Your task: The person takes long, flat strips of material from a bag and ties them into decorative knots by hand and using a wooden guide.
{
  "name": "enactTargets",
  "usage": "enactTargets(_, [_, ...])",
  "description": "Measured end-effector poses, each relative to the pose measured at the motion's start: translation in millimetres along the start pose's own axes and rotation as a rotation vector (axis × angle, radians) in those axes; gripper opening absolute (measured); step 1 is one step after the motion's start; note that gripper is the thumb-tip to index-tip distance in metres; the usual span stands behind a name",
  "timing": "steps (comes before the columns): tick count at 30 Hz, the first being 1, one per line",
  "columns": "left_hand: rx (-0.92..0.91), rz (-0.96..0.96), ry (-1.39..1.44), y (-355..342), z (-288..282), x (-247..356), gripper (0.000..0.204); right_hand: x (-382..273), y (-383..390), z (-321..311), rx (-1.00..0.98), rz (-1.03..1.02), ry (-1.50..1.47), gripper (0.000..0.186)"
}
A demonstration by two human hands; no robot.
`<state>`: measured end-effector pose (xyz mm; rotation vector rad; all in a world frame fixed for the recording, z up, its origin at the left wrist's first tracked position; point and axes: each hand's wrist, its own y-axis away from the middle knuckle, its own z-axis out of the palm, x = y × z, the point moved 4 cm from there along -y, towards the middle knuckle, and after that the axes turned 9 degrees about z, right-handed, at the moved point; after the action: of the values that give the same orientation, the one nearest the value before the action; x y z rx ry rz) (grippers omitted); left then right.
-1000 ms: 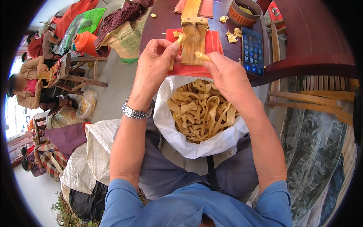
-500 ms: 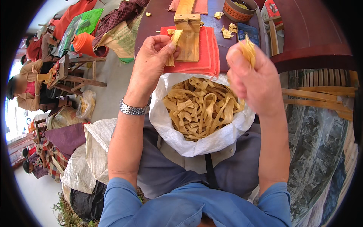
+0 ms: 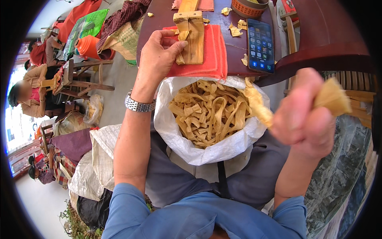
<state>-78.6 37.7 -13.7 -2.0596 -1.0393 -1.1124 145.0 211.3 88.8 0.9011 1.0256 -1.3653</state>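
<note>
My left hand (image 3: 164, 56) is closed in a pinch on a pale yellow dried strip (image 3: 180, 59) at the left side of a grooved wooden block tool (image 3: 195, 49). The tool lies on folded red cloths (image 3: 217, 59) at the near edge of the table. Raised at the right, my right hand (image 3: 304, 115), blurred by motion, is closed around another yellow dried strip (image 3: 256, 103). One end of it points toward the sack; a fanned end sticks out on the other side. Between my knees stands an open white woven sack (image 3: 166, 133) holding many yellow-brown strips (image 3: 211, 115).
On the dark red table (image 3: 157, 24) lie a phone (image 3: 260, 46), yellow scraps (image 3: 235, 30) and an orange-banded bowl (image 3: 248, 8). A wooden stool (image 3: 90, 86), an orange container (image 3: 88, 47), and stuffed bags (image 3: 85, 177) stand at the left. Other people (image 3: 30, 95) sit beyond.
My right hand has swung right and down, away from the table, with its strip. The left hand keeps its pinch beside the block. More of the phone shows, its screen lit.
</note>
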Motion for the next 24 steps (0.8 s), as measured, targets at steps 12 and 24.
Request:
enactTargets(12, [-0.140, -0.057, 0.760, 34.0, 4.6, 21.1, 0.043, 63.8, -2.1, -19.1, 0.382, 0.420, 0.001, 0.032])
enactTargets(24, [-0.341, -0.076, 0.903, 69.5, 23.0, 38.4, 0.029, 88.6, -28.3, 11.0, 0.376, 0.106, 0.735, 0.020])
